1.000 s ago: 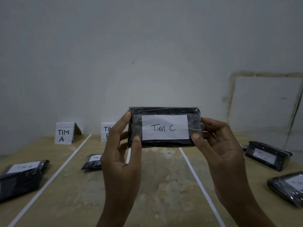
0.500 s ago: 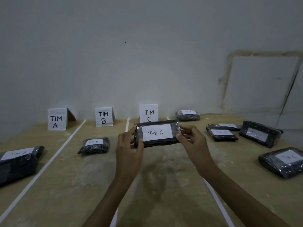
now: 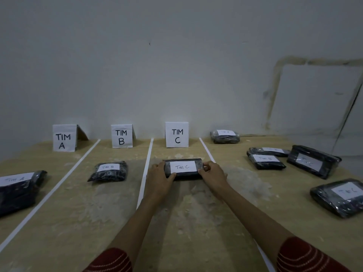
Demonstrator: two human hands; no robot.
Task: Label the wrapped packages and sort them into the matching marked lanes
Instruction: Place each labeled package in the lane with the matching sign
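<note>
Tim C package point(image 3: 183, 168) sits at 12 o'clock in lane C, between the white tape lines point(image 3: 146, 167), apparently down on the surface point(image 3: 98, 209). Its long axis runs 9-to-3. The left hand point(image 3: 159, 177) grips the 9 o'clock end and the right hand point(image 3: 213, 173) the 3 o'clock end, fingers point(image 3: 208, 165) curled round it, both equally near. The TIM C sign point(image 3: 177, 134) stands beyond at 12. Likely next is release and withdrawing toward 6, where there's open room. Unsorted packages point(image 3: 265, 160) lie at 2.
</note>
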